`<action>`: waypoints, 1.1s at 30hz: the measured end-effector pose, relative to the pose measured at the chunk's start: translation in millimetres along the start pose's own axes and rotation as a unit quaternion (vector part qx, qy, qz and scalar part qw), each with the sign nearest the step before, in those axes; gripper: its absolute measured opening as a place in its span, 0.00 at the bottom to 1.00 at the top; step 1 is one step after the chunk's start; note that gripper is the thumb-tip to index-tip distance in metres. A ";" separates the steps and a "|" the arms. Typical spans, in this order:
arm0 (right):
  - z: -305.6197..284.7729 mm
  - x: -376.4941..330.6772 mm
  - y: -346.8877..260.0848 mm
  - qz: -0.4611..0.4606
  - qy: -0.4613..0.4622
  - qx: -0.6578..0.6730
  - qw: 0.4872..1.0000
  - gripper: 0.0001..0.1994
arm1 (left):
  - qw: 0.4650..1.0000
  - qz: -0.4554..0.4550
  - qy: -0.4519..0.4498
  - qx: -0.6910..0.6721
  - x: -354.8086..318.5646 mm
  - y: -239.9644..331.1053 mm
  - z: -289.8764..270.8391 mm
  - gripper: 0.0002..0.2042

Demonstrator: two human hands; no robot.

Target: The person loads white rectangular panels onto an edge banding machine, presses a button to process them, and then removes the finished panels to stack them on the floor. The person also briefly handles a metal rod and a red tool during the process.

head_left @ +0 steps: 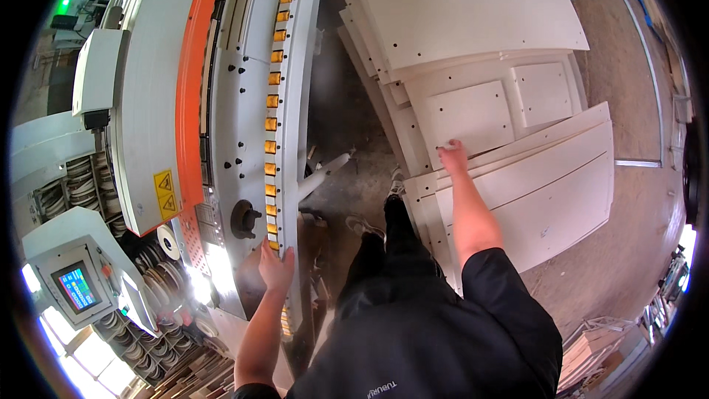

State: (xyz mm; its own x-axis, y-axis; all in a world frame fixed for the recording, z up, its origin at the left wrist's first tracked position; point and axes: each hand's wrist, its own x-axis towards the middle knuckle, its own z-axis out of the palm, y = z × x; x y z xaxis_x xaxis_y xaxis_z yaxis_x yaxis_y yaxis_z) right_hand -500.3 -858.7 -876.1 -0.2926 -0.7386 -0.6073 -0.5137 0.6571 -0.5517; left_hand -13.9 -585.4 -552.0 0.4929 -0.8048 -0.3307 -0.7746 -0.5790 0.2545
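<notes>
My left hand (276,267) rests on the roller rail (270,124) along the side of a long white and orange edge-banding machine (159,81). Its thumb and a finger are spread apart, with nothing seen between them. Reaching out to the right, my right hand (453,157) has its fingers bent at the near corner of a small white panel (473,120), which lies flat on the stack. The fingertips are pressed together there, and their undersides are hidden. Beside that panel lies another small white panel (543,94).
Large curved white panels (473,11) are piled at the far end of the stack, with more long panels (532,199) nearer. A black knob (245,219) juts from the machine. A control screen (75,288) and racks of banding coils (151,270) stand left. A metal frame (639,29) lies right.
</notes>
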 end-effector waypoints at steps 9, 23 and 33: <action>50.0 -79.4 -47.6 0.323 -0.186 0.292 0.881 0.25 | 0.999 -0.033 -0.022 -0.005 -1.8 -1.0 0.8 0.37; 6.4 -98.4 -90.1 0.198 -0.127 0.459 0.857 0.20 | 1.000 0.009 -0.002 -0.011 -2.9 -4.6 -2.8 0.37; -38.3 -216.6 -91.5 0.054 -0.231 0.429 0.872 0.19 | 0.997 0.061 0.024 -0.046 -10.6 -2.7 -17.1 0.35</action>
State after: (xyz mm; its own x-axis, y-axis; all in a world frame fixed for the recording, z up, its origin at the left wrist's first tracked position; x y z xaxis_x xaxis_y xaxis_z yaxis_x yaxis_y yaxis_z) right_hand -420.8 -764.6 -672.2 0.1566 -0.6565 -0.7379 0.3464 0.7362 -0.5814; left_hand -10.3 -577.6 -533.6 0.4179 -0.8735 -0.2498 -0.7908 -0.4851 0.3733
